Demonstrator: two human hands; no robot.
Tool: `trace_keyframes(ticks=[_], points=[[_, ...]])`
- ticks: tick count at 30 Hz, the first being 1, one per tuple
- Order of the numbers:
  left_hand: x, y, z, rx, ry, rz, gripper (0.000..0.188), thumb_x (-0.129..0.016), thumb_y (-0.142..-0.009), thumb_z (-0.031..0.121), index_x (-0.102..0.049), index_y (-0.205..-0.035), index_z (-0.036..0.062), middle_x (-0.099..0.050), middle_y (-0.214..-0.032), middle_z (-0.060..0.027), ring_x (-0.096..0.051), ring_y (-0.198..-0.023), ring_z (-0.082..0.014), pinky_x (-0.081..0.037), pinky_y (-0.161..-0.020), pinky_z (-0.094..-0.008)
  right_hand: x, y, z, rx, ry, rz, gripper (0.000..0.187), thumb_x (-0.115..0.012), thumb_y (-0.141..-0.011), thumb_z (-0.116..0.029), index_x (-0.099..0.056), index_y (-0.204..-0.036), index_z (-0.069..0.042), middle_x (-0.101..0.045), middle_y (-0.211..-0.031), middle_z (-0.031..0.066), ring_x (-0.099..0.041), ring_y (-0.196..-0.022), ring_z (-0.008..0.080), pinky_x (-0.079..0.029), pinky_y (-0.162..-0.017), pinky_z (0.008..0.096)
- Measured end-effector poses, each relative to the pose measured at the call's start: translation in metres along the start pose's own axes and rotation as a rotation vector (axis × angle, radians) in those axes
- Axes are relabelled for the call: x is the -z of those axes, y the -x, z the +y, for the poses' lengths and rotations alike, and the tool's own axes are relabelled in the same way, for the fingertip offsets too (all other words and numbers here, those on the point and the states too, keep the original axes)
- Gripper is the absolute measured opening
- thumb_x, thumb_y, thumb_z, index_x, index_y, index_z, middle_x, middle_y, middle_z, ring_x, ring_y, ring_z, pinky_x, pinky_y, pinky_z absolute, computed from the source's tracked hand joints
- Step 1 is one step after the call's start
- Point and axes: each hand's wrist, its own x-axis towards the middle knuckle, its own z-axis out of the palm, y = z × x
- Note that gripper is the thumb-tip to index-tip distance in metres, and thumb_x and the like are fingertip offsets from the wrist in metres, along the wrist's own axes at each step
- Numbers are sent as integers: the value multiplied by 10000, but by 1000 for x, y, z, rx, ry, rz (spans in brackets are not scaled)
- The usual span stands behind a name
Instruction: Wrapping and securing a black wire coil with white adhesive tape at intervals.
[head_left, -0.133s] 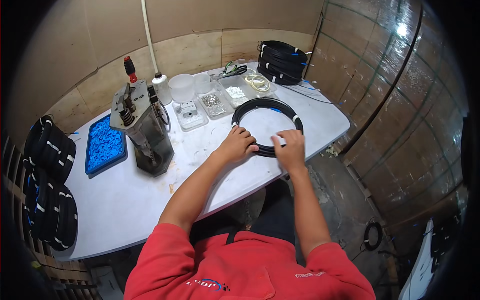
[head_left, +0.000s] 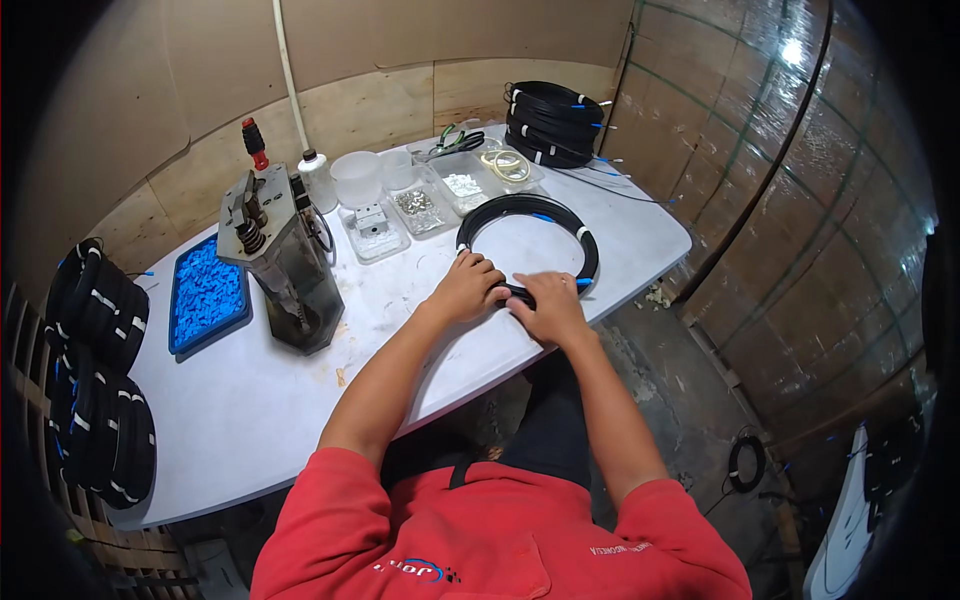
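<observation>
A coil of black cable lies on the table in front of me, bound with white bands. Blue pieces show on its upper and lower right sides. My left hand is closed around the near left part of the coil. Close beside it, my right hand is on the near edge, its fingers bent over the cable and its thumb toward the left hand. The cable beneath both hands is mostly hidden.
A metal hand press stands left of centre, beside a blue tray of small blue parts. Clear containers of small parts, pliers and a white bottle stand behind. More cable coils are stacked back right and at far left.
My right hand has moved left along the near edge of the coil, closer to my left hand, uncovering a blue piece. The whole view has shifted slightly.
</observation>
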Motion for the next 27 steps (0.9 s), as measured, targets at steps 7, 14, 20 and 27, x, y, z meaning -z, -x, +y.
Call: trace_keyframes(ticks=[7,14,20,27], points=[[-1,1,5,12,-12,50,350,-614,-1006,405,-743,-1112,97,-671,-1061,-102,-555,-1146,-327,-357,-1093,-479,7,-7,-8,-116,73,-285,416,-728,-893,-486,-758,-1076,-114,-708,-1052,96,-638,-1067,278,-372,-968,444],[34,9,25,-32,60,67,753,-730,-839,631,-628,-1375,112,-622,-1332,-137,-472,-1389,-358,-241,-1214,-584,44,-12,15,-30,-129,-288,412,-785,-831,-474,-770,-1003,-100,-721,-993,115,-673,-984,318,-432,-913,448],[90,-25,18,-26,-31,554,754,-865,-705,142,-563,-1397,144,-608,-1295,-148,-569,-1261,-369,-385,-1123,-589,141,-57,30,-144,-736,-261,305,-765,-927,-338,-724,-910,-36,-665,-764,19,-588,-743,120,-478,-689,299],[132,-87,34,146,185,417,372,-760,-815,48,-585,-1143,66,-711,-857,-220,-688,-816,-459,-539,-704,-521,142,-98,100,-190,-1023,-133,397,-599,-1010,-358,-627,-779,-36,-588,-732,-27,-494,-699,70,-404,-656,251]])
